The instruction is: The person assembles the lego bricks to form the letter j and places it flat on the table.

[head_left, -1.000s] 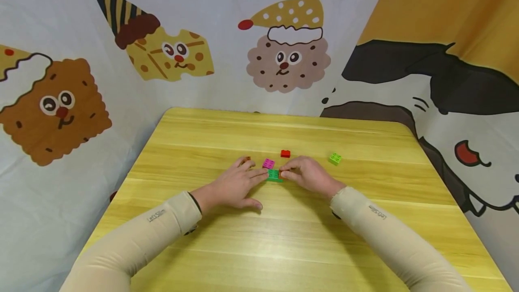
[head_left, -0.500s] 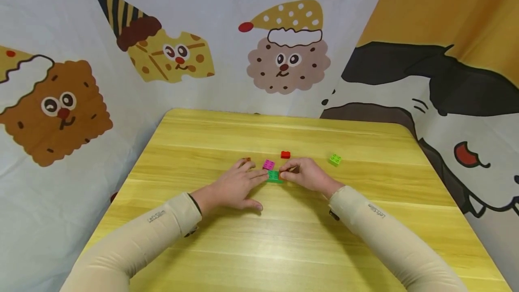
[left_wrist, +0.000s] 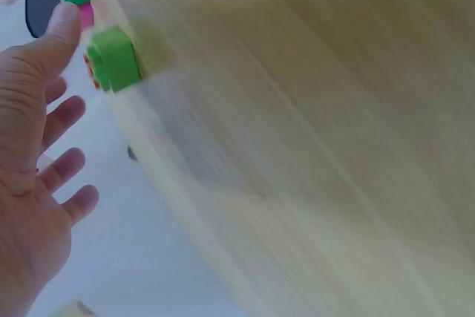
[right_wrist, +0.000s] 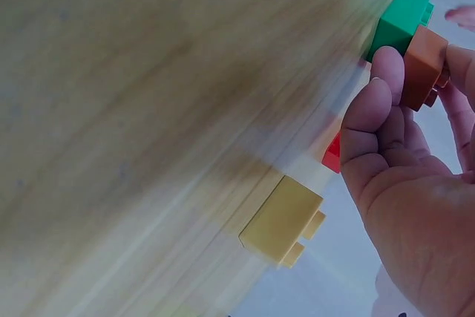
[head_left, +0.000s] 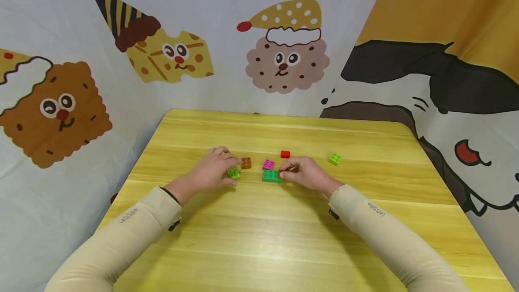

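Observation:
My right hand [head_left: 302,172] pinches an orange-brown toy building brick [right_wrist: 424,68] between thumb and fingers. That brick sits against the right end of a longer green brick [head_left: 270,175] on the table. Over to the left, my left hand [head_left: 211,170] reaches over a light green brick [head_left: 233,174], partly covering it. In the left wrist view, the thumb and spread fingers of that hand lie beside the light green brick [left_wrist: 113,60], not closed round it. A brown brick [head_left: 246,163] stands just past its fingertips, and a magenta brick [head_left: 268,164] lies right behind the green one.
A red brick [head_left: 285,154] lies farther back, and another light green brick [head_left: 334,159] to the right. The right wrist view shows a tan brick [right_wrist: 282,220] near the right hand; the hand hides it from the head camera. A printed cloth [head_left: 227,93] hangs behind the wooden table [head_left: 259,238].
My left hand has come off the green brick and moved left, uncovering the brown and light green bricks. The right hand keeps its pinch on the orange-brown brick in the same place.

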The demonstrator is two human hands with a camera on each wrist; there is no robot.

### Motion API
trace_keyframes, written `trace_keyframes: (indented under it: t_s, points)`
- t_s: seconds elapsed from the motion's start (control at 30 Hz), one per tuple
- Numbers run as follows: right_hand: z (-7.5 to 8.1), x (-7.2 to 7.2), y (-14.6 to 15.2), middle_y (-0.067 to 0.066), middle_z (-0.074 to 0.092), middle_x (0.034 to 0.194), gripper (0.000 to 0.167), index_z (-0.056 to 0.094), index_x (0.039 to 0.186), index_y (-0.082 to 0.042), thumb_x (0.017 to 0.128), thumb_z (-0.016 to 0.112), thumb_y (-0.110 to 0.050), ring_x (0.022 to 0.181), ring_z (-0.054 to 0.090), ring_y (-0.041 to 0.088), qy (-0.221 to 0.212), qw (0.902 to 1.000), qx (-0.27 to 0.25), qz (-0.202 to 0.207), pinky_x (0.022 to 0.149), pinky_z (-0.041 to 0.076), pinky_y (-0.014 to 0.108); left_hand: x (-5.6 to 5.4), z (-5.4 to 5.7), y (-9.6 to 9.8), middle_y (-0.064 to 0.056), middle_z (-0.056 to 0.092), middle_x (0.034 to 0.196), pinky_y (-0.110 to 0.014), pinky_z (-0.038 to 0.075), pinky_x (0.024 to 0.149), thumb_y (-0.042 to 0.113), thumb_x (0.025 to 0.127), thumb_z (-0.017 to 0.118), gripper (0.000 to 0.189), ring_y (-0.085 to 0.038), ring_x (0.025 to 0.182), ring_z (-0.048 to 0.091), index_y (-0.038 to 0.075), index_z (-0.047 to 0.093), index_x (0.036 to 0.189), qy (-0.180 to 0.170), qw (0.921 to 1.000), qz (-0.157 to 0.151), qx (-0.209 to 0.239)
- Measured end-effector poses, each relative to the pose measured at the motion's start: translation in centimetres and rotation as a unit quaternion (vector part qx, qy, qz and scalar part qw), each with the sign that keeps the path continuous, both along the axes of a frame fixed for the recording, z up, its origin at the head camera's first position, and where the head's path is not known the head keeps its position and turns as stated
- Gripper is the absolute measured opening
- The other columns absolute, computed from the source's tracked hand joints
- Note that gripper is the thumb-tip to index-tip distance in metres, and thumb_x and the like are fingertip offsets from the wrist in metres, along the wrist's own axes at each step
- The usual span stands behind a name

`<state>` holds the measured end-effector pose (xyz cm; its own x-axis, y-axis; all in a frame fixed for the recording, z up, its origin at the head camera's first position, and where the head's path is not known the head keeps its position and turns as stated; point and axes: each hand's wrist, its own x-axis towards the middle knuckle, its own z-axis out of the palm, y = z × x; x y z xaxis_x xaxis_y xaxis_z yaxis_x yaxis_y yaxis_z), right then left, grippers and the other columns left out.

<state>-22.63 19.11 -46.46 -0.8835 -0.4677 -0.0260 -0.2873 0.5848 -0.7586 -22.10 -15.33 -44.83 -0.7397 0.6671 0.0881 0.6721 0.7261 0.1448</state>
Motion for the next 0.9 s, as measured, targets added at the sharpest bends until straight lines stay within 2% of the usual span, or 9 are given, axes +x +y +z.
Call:
trace_keyframes:
  t_s: [0.17, 0.37, 0.47, 0.6, 0.77, 0.9]
  points:
    - [0.1, 0.1, 0.0, 0.001, 0.08, 0.107, 0.011, 0.081, 0.109, -0.016, 0.098, 0.08, -0.02, 0.091, 0.07, 0.014, -0.005, 1.0, 0.001, -0.004, 0.078, 0.06, 0.028, -0.5, -0.7, -0.9, -0.006, 0.073, 0.137, -0.058, 0.043, 0.118, 0.046, 0.089, 0.086, 0.058, -0.032, 0.131, 0.058, 0.014, 0.073, 0.136, 0.0, 1.0, 0.005, -0.007]
    - [0.1, 0.1, -0.1, 0.001, 0.08, 0.107, 0.012, 0.081, 0.11, -0.016, 0.098, 0.08, -0.02, 0.091, 0.069, 0.014, -0.011, 0.9999, 0.0, -0.003, 0.079, 0.06, 0.027, -0.2, -1.4, -0.2, -0.005, 0.077, 0.129, -0.057, 0.046, 0.114, 0.042, 0.094, 0.082, 0.049, -0.032, 0.124, 0.063, 0.013, 0.073, 0.133, -0.015, 0.9995, 0.027, -0.004]
    - [0.0, 0.1, 0.0, 0.0, 0.08, 0.107, 0.012, 0.081, 0.109, -0.016, 0.098, 0.08, -0.02, 0.091, 0.069, 0.014, -0.01, 0.9999, 0.001, -0.005, 0.079, 0.06, 0.027, -0.1, -1.5, 0.6, -0.003, 0.078, 0.125, -0.054, 0.048, 0.112, 0.038, 0.098, 0.079, 0.044, -0.029, 0.121, 0.064, 0.013, 0.073, 0.134, -0.015, 0.9994, 0.03, -0.001]
    - [0.0, 0.1, 0.0, 0.0, 0.08, 0.106, 0.012, 0.081, 0.109, -0.016, 0.099, 0.08, -0.02, 0.091, 0.069, 0.014, -0.011, 0.9999, -0.002, -0.007, 0.079, 0.06, 0.028, -0.1, -1.3, 2.2, -0.002, 0.077, 0.128, -0.051, 0.047, 0.116, 0.04, 0.1, 0.076, 0.047, -0.027, 0.123, 0.064, 0.013, 0.07, 0.138, -0.017, 0.9994, 0.026, 0.016]
    - [-0.1, 0.1, 0.1, 0.0, 0.08, 0.106, 0.013, 0.081, 0.11, -0.015, 0.098, 0.08, -0.02, 0.09, 0.07, 0.014, -0.01, 0.9999, -0.008, -0.006, 0.078, 0.06, 0.028, -0.1, -0.7, 4.6, -0.002, 0.076, 0.131, -0.05, 0.045, 0.119, 0.041, 0.099, 0.078, 0.052, -0.027, 0.126, 0.063, 0.014, 0.067, 0.141, -0.017, 0.9984, 0.011, 0.054]
    - [-0.2, 0.0, 0.1, 0.0, 0.08, 0.107, 0.012, 0.081, 0.11, -0.016, 0.099, 0.08, -0.02, 0.09, 0.07, 0.013, -0.007, 0.9999, -0.01, -0.003, 0.078, 0.06, 0.027, -0.3, -0.7, 6.0, 0.001, 0.076, 0.13, -0.048, 0.045, 0.119, 0.041, 0.099, 0.077, 0.048, -0.026, 0.129, 0.062, 0.017, 0.068, 0.139, -0.013, 0.9986, 0.0, 0.051]
